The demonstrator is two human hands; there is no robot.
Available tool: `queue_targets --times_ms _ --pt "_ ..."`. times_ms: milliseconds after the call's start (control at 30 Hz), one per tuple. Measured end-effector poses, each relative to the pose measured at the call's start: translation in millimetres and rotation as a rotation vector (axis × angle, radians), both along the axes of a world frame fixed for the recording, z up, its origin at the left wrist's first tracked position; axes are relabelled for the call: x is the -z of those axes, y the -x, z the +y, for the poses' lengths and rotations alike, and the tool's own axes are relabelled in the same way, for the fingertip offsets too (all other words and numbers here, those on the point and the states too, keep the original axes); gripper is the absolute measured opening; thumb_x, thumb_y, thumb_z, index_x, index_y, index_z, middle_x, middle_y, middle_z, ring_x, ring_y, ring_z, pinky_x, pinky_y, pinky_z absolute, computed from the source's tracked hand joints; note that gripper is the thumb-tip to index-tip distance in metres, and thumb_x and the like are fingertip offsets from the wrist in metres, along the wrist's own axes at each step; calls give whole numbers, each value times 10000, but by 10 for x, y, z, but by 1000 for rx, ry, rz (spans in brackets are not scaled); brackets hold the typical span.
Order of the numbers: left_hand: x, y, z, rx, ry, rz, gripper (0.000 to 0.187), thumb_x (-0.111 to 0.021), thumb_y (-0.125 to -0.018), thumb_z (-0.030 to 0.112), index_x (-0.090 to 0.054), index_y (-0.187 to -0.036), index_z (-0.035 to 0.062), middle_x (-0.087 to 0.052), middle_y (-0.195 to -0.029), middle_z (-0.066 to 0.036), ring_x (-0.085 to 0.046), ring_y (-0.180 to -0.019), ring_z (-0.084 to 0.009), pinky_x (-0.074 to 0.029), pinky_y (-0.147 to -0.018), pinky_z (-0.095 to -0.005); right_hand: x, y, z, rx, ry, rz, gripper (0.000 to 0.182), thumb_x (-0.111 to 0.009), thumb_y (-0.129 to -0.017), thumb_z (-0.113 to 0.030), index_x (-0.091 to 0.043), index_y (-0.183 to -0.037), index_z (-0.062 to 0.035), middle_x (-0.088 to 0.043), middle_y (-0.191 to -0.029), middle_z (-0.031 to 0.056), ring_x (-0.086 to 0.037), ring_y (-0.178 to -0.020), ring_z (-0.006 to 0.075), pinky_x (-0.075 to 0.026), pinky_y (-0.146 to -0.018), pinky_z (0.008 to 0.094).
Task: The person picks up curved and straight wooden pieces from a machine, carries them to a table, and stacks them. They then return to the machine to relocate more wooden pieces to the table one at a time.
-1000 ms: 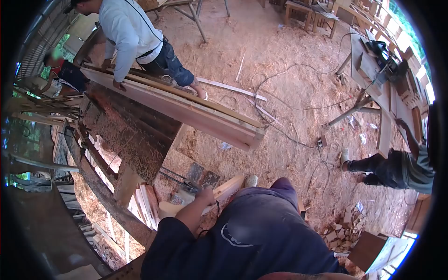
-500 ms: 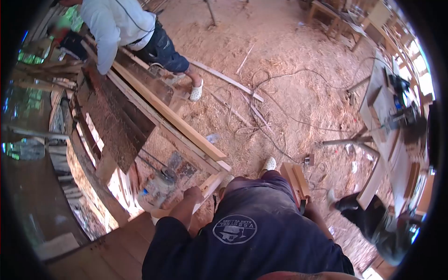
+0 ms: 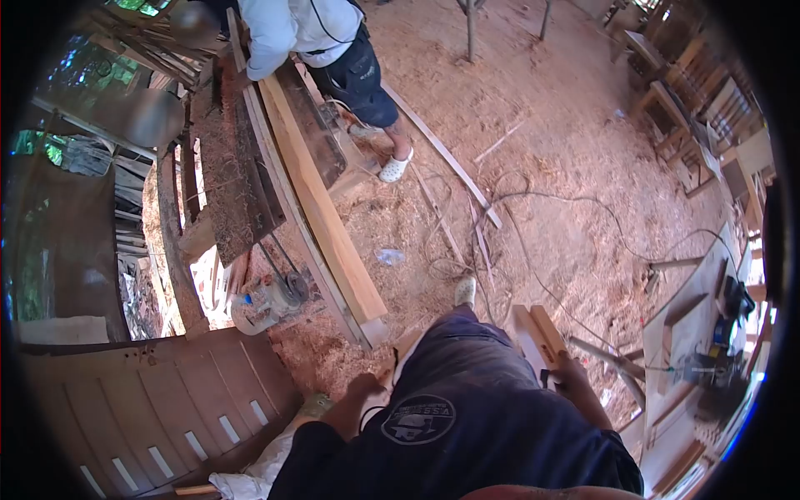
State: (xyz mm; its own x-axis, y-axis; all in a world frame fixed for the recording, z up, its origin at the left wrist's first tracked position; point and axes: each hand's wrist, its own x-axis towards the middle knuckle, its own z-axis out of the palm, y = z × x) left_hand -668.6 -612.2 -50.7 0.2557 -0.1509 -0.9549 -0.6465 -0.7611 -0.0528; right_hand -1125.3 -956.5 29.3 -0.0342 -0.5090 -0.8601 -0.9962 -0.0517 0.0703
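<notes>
My left hand (image 3: 365,386) is closed beside my left thigh, on a wooden plank (image 3: 407,342) whose end shows just ahead of it. My arm and body cover most of that plank. At my right side, my right hand (image 3: 571,377) grips pieces of sawn wood (image 3: 537,335) that point forward along my right thigh. Its fingers are partly hidden. Ahead and to the left, a long thick timber (image 3: 312,200) lies on a sawdust-covered machine bench (image 3: 223,196). A co-worker in a white shirt (image 3: 312,29) leans over its far end with a hand on it.
A motor with a belt (image 3: 271,300) stands under the bench. Cables (image 3: 575,198) and wood strips (image 3: 446,158) lie across the sawdust floor. To the right is a worktable (image 3: 667,333) with a power tool (image 3: 725,354). A slatted brown panel (image 3: 158,408) lies at lower left.
My view has turned left and moved, so the bench appears further right. Both hands stay low at my sides, still with the wood. The co-worker remains bent over the timber.
</notes>
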Motion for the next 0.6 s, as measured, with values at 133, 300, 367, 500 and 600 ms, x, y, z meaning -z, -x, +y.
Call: queue_targets --times_ms 133,300,367,500,600 --pt "212 214 -371 -100 48 -29 504 -695 -774 404 -742 -1140 60 -717 -1192 -184 -691 -1132 -321 -550 -960 -417 227 78 -546 -14 98 -14 974 -777 -686 -628 -421 -1468 -171 -580 -1353 295 -602 -1235 433 -486 -1046 494" --pt "767 342 -493 -148 142 15 562 -677 -792 483 -734 -1144 49 -728 -1174 -173 -693 -1122 -346 -541 -958 -462 -112 -125 -1196 41 128 81 968 -747 -743 -539 -332 -1542 -182 -550 -1349 351 -587 -1241 462 -486 -1051 495" --pt "411 360 -997 -257 66 -54 603 -687 -785 525 -733 -1144 43 -731 -1164 -177 -693 -1124 -344 -544 -950 -455 -118 -97 -1475 -47 146 60 985 -777 -735 -520 -324 -1524 -143 -638 -1241 305 -639 -1166 455 -518 -991 514" --pt "129 541 -1635 -360 -3 -72 633 -697 -780 552 -731 -1151 39 -729 -1167 -181 -690 -1132 -342 -544 -950 -453 308 32 -2155 96 76 -49 1021 -847 -694 -460 -338 -1531 -174 -606 -1329 267 -609 -1228 415 -512 -1020 469" --pt "174 521 -2131 -342 -9 -71 643 -701 -779 557 -728 -1156 38 -726 -1174 -184 -687 -1139 -341 -542 -954 -454 546 117 -2625 90 72 -89 1086 -891 -654 -506 -347 -1525 -151 -633 -1303 241 -616 -1220 400 -519 -1007 466"
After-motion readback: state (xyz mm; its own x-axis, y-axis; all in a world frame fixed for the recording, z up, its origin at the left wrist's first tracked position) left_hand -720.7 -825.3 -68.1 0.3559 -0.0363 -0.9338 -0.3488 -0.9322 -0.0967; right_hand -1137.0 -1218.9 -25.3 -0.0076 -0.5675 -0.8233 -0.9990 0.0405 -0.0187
